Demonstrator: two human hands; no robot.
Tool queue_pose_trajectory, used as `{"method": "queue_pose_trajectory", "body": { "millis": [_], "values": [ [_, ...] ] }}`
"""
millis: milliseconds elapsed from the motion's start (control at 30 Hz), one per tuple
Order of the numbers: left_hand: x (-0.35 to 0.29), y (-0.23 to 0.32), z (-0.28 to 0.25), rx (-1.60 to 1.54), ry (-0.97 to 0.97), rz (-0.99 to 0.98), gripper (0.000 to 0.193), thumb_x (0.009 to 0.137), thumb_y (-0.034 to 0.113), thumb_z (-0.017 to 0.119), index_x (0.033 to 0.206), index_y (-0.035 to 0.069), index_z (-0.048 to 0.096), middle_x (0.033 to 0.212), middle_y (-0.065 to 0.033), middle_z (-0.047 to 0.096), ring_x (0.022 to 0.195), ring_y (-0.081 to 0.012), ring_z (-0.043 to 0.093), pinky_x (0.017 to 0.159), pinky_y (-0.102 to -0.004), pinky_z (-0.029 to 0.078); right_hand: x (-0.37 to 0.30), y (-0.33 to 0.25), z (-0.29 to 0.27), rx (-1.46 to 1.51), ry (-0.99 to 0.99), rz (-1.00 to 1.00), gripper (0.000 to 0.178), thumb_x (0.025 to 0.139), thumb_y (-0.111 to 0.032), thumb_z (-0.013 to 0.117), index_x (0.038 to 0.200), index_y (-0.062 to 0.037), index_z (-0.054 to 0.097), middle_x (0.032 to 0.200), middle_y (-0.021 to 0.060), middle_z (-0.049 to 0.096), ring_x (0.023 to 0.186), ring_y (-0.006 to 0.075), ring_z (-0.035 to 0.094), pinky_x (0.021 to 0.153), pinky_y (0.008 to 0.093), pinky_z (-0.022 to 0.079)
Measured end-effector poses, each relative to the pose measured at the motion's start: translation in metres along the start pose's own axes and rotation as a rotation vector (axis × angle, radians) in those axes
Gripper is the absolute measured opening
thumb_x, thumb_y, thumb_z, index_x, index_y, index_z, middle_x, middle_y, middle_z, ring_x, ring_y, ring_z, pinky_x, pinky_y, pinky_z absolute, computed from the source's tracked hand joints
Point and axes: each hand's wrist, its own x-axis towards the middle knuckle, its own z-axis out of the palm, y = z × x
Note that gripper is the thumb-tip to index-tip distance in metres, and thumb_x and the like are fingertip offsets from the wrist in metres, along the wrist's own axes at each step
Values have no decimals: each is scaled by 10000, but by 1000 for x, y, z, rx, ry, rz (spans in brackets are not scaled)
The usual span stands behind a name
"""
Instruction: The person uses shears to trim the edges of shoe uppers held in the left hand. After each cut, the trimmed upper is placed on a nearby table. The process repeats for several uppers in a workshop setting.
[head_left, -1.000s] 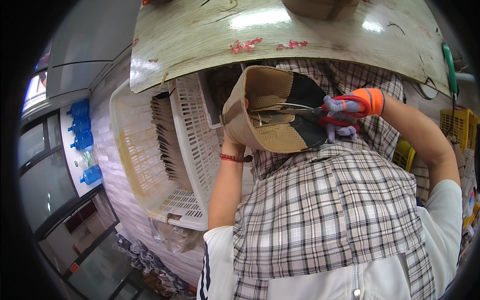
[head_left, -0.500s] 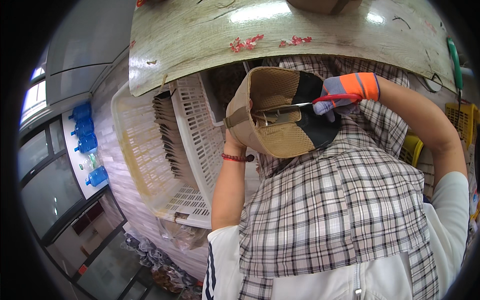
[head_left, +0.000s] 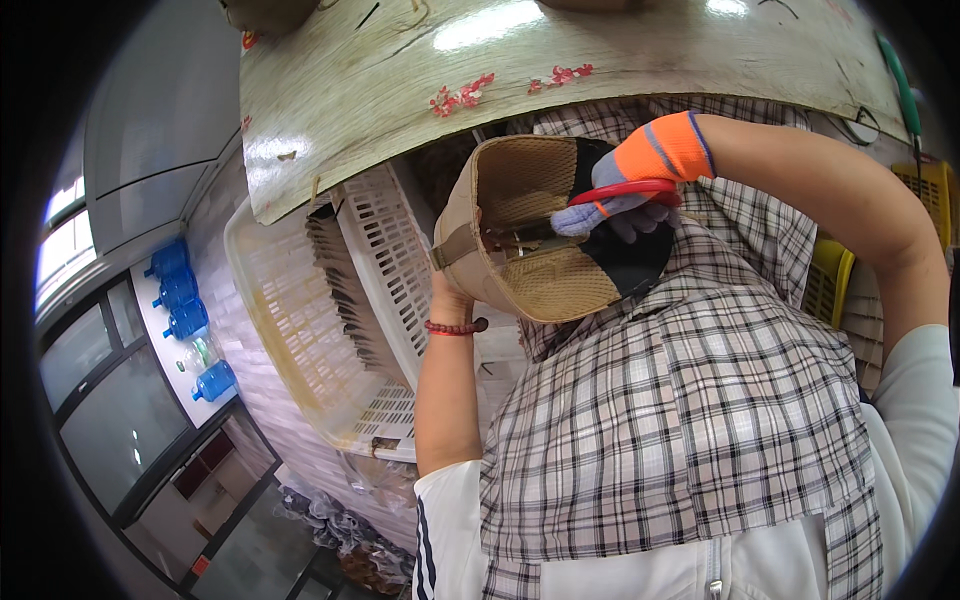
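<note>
A tan fabric cap (head_left: 545, 285) with a mesh inside and a black panel (head_left: 635, 262) is held above my lap, its open side facing me. My left hand (head_left: 450, 292) supports it from the left; the fingers are mostly hidden behind the fabric. A beaded bracelet circles that wrist. My right hand (head_left: 615, 212), in a grey glove with an orange cuff, grips red-handled scissors (head_left: 628, 190) and reaches into the opening. The glove covers most of the blades, and where their tips are I cannot tell. Near the glove, inside the cap, lies a strap or label (head_left: 540, 262).
A wood-patterned table (head_left: 350, 130) stretches across the top, its edge close beyond the cap. At left, a white plastic crate (head_left: 385, 250) holds a stack of tan pieces (head_left: 345, 280). Yellow baskets (head_left: 828, 280) stand at right. A green-handled tool (head_left: 900, 90) is by the table's right end.
My right hand with the scissors has moved left and deeper into the cap's opening, so the blade seen before is now covered. The view has shifted slightly.
</note>
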Motion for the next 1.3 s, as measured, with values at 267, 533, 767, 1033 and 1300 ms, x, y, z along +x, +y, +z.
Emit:
{"method": "queue_pose_trajectory", "body": {
  "millis": [267, 533, 767, 1033, 1300],
  "values": [
    [3, 6, 21, -42, 67, -35, 420, 959, 174, 663, 1343, 41, 555, 1214, -78, 651, 1030, -250, 660, 831, -414, 583, 3, 8, 4, 8, 113, -77, 542, 990, -459, 513, 885, 22, 740, 676, 113, 648, 576, 208, 661, 513, 319, 566],
    [3, -2, 2, -45, 130, -50, 318, 963, 172, 652, 1245, 29, 622, 1208, -108, 675, 1067, -245, 662, 888, -408, 549, -8, -6, 67, -493, 542, -75, 775, 754, -764, 642, 856, 1, 719, 754, 184, 702, 744, 357, 702, 680, 426, 558],
    [-19, 21, -20, 722, 186, -364, 248, 939, 85, 630, 1182, 40, 649, 1040, -64, 695, 878, -163, 660, 753, -312, 532, -10, 38, 92, -529, 665, -13, 759, 776, -772, 602, 814, -26, 739, 770, 162, 719, 728, 355, 706, 641, 426, 556],
    [-21, -7, -5, 155, 74, 112, 357, 912, 63, 664, 1263, 115, 629, 1097, -27, 704, 1084, -183, 612, 913, -351, 478, -6, 45, 86, -437, 614, 27, 698, 812, -733, 596, 853, -51, 742, 797, 152, 722, 775, 341, 705, 685, 422, 549],
    [-52, 182, 206, 1205, 340, 902, 214, 877, 40, 635, 1065, -10, 726, 1017, -129, 735, 953, -215, 693, 913, -355, 536, -35, 120, 109, -85, 721, -29, 842, 750, -842, 569, 1101, -87, 694, 915, 187, 721, 880, 387, 686, 775, 445, 531]
  ]
}}
